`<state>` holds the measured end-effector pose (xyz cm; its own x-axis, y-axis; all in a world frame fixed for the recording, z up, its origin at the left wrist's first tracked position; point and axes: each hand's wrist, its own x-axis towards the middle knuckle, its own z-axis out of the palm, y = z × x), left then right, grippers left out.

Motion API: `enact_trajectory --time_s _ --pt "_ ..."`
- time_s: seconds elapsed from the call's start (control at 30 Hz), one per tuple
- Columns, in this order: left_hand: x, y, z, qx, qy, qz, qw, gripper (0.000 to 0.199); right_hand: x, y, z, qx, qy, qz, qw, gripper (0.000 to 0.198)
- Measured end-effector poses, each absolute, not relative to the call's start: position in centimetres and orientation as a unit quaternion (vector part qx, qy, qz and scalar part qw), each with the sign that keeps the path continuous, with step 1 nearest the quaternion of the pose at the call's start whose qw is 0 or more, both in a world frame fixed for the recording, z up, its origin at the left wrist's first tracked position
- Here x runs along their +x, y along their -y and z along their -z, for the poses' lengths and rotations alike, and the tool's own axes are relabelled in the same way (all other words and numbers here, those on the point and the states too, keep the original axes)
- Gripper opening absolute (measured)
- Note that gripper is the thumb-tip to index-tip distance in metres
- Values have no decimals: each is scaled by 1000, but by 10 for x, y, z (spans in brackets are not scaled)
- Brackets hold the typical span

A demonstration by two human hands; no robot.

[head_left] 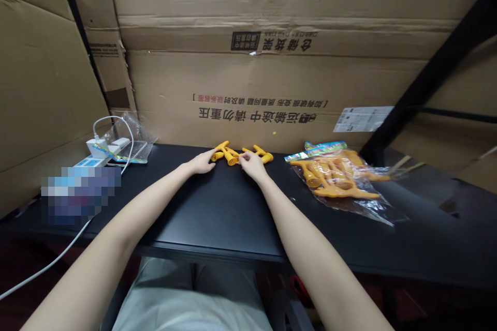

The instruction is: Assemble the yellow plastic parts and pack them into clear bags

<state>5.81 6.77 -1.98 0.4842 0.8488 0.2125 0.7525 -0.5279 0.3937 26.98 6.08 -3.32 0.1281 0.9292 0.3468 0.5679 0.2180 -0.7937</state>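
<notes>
Yellow horned plastic pieces (pixel 232 157) on the black desk (pixel 217 217), near the cardboard panel (pixel 256 80) — probably light, stiff and smooth, best gripped by the stems. Left hand (pixel 202 162): half-open, fingertips at the leftmost piece; right hand (pixel 253 165): fingers curled — any hold cannot be told.

My left hand (pixel 202 163) and right hand (pixel 254 165) are at the yellow plastic pieces (pixel 232 157) on my black table (pixel 217 217), though my grip is hard to make out; a clear bag (pixel 316 151) lies rightward.

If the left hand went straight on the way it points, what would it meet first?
Probably the leftmost yellow piece; the left hand is right at it, and depth leaves actual contact unclear.
</notes>
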Motion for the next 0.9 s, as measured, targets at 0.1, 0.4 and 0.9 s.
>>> enact_trajectory --time_s 0.1,0.4,0.9 --pt "75 -70 25 832 -503 -210 102 55 259 -60 37 -525 660 -293 451 13" --pt "114 -57 25 827 -518 -195 94 44 282 -54 20 -678 552 -93 476 18" --pt "123 -49 27 821 -488 -184 230 76 352 -77 33 -612 196 -335 689 28"
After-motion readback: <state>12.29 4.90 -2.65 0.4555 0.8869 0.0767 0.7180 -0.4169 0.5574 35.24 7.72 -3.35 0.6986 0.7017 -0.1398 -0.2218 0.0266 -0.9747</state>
